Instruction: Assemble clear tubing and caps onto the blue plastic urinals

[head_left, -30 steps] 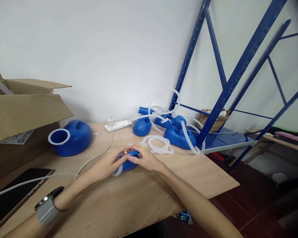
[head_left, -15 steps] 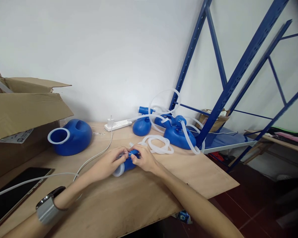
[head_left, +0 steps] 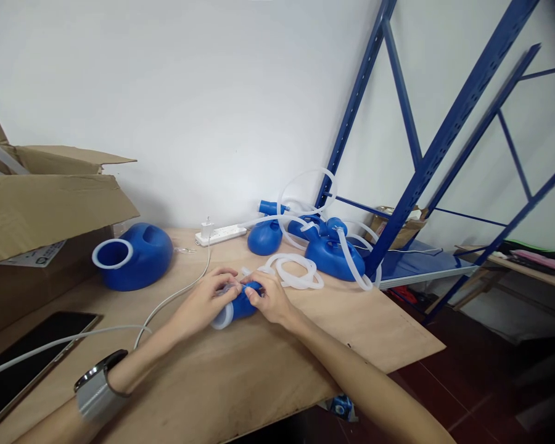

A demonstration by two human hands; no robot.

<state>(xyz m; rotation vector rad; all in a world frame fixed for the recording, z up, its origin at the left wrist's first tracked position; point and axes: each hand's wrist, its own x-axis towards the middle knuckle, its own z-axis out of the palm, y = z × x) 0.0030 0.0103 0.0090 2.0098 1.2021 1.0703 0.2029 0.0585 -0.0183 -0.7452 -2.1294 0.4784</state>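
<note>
A small blue plastic piece with a white ring end (head_left: 234, 310) lies on the wooden tabletop (head_left: 268, 364), held between both hands. My left hand (head_left: 203, 303) wraps over its left side, fingers curled round it. My right hand (head_left: 267, 296) pinches its far end, where a thin clear tube meets it. A coil of clear tubing (head_left: 296, 271) lies just beyond my right hand. My left wrist wears a silver watch (head_left: 95, 390).
A large blue vessel with a white-rimmed mouth (head_left: 134, 256) sits at the left, beside an open cardboard box (head_left: 37, 203). More blue vessels with tubing (head_left: 326, 250) stand at the back. A white power strip (head_left: 219, 233), a cable and a dark tablet (head_left: 23, 364) lie on the table. Blue shelving (head_left: 425, 166) rises at right.
Both hands stay on the blue piece, with fingers shifting slightly at its far end. The view has moved a little.
</note>
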